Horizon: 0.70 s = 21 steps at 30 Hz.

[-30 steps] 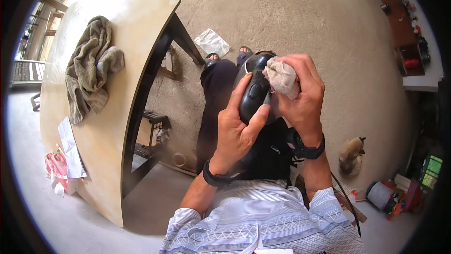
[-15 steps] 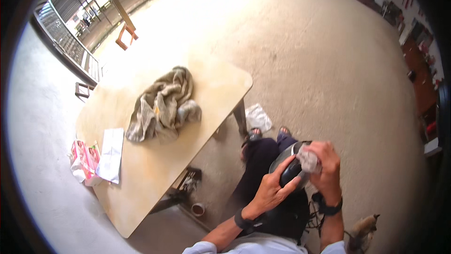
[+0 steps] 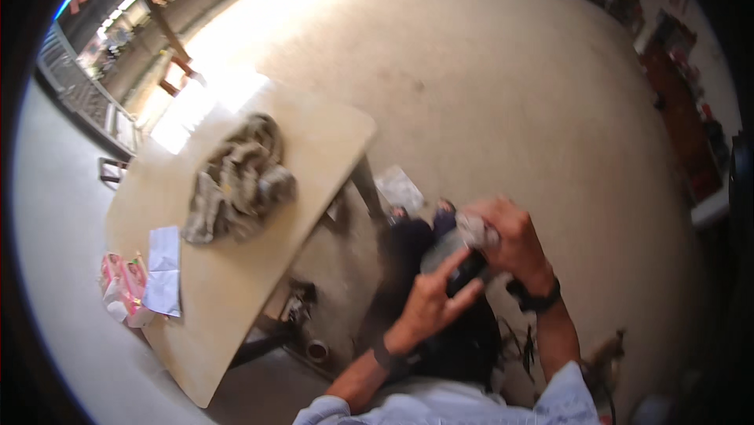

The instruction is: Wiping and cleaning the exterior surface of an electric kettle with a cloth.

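Observation:
In the head view, my left hand (image 3: 444, 287) grips a dark, glossy rounded object (image 3: 467, 272) held above my lap, thumb and index finger along its side; motion blurs it. My right hand (image 3: 512, 236) is closed on a crumpled pale cloth (image 3: 477, 228) against the object's upper part. My legs in dark trousers (image 3: 408, 256) are beneath both hands.
A pale table (image 3: 188, 346) to my left bears a crumpled olive towel (image 3: 236, 181), white paper (image 3: 162, 272) and a pink package (image 3: 118, 287). A plastic sheet (image 3: 399, 188) lies on the floor. An animal (image 3: 605, 358) is at lower right. Cluttered furniture (image 3: 679, 126) lines the right wall.
The view has tilted up, showing more floor and the open doorway; hands and table now appear lower or shifted. Both hands still hold the object and cloth, with slight movement.

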Available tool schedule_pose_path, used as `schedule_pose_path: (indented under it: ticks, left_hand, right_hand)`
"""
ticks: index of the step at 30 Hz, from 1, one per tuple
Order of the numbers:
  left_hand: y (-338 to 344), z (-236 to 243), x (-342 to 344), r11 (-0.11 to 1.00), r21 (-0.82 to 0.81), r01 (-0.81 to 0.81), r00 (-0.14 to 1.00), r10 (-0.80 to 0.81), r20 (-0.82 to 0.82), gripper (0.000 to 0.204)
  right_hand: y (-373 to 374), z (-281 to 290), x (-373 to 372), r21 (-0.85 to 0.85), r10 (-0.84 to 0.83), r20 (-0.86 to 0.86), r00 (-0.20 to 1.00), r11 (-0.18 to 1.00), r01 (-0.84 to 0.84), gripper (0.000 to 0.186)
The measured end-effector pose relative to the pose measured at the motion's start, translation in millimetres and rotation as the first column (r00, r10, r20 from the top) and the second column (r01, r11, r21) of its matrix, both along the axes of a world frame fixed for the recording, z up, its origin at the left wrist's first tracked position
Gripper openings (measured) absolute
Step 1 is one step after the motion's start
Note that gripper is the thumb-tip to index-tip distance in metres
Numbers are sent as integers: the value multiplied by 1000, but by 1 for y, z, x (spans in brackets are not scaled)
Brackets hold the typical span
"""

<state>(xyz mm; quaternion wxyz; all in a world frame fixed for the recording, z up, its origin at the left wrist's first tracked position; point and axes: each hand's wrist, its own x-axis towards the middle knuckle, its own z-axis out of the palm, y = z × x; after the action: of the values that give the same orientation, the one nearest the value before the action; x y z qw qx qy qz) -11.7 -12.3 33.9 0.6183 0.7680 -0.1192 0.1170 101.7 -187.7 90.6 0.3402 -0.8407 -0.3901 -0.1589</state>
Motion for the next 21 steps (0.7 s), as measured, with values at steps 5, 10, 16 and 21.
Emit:
schedule_pose_path:
  ticks: [5, 10, 16, 21]
  left_hand:
    - [18, 11, 5, 989, -143, 34, 969, -67, -237, 59]
    - [17, 13, 8, 980, -181, 85, 959, -130, -251, 55]
    - [15, -3, 5, 989, -64, 137, 986, -142, -84, 61]
    - [6, 1, 4, 988, 2, 152, 987, -152, -47, 67]
  right_hand:
    - [2, -11, -22, 85, -68, -57, 996, 994, 72, 42]
    - [-17, -23, -36, 109, -123, 31, 992, 987, 119, 45]
    - [-19, -20, -5, 40, 88, -65, 994, 996, -85, 48]
    - [-6, -1, 5, -43, 12, -254, 967, 999, -24, 37]
